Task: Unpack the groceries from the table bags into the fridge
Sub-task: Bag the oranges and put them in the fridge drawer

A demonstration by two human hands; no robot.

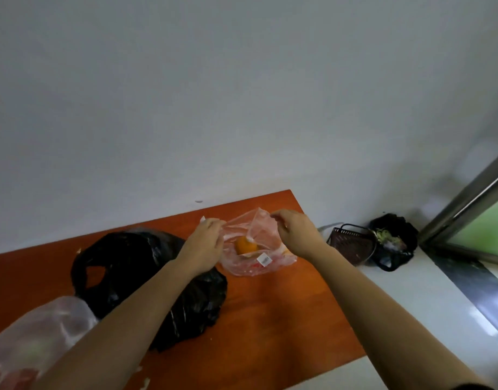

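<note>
A thin pinkish see-through plastic bag lies at the far side of the orange-brown table. An orange fruit shows inside it, beside a white barcode sticker. My left hand pinches the bag's left rim. My right hand pinches the right rim, and the mouth is stretched between them. A crumpled black plastic bag sits under my left forearm. Another clear bag with blurred contents lies at the near left corner. The fridge is out of view.
A white wall rises behind the table. On the floor to the right stand a dark brown slatted basket and a black bag holding scraps. A metal-framed door or window runs along the far right.
</note>
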